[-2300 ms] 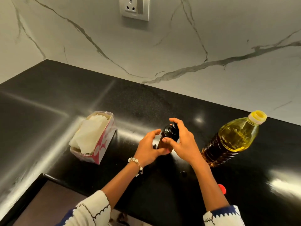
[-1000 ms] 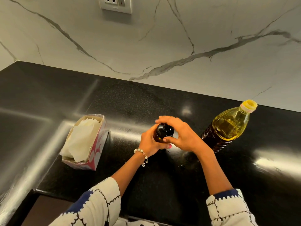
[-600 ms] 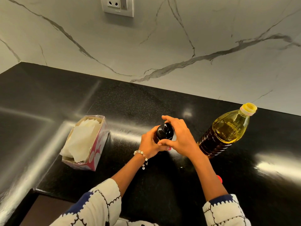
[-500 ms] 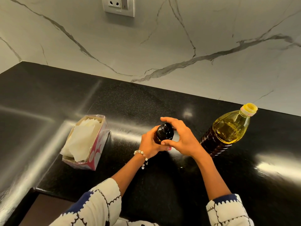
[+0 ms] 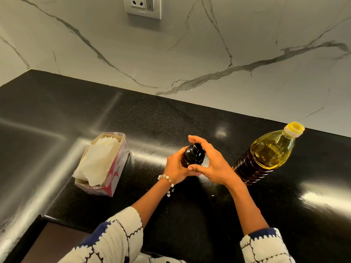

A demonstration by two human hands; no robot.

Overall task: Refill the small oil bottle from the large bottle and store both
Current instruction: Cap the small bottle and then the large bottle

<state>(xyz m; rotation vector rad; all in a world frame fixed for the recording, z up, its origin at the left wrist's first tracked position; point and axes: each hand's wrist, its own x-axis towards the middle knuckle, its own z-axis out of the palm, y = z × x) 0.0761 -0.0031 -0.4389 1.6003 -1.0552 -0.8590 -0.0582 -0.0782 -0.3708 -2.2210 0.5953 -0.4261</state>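
The small dark oil bottle (image 5: pixel 193 155) stands upright on the black counter (image 5: pixel 148 118) in the middle of the view. My left hand (image 5: pixel 175 168) wraps around its body from the left. My right hand (image 5: pixel 212 164) curves over its black top, fingers and thumb on the cap. The large clear bottle (image 5: pixel 266 154) of yellow oil stands to the right, apart from my hands. Its yellow neck (image 5: pixel 294 128) is uncapped. A small red piece (image 5: pixel 258 209) peeks out behind my right forearm; I cannot tell what it is.
An opened pink and white tissue box (image 5: pixel 102 164) lies on the counter to the left. A marble wall (image 5: pixel 190 54) with a power socket (image 5: pixel 142 6) rises behind. The counter's front edge runs along the lower left, with a brown surface (image 5: pixel 53 242) below it.
My right hand has shifted its fingers around the small bottle's cap while the left hand kept hold of the body. Neither bottle has moved on the counter.
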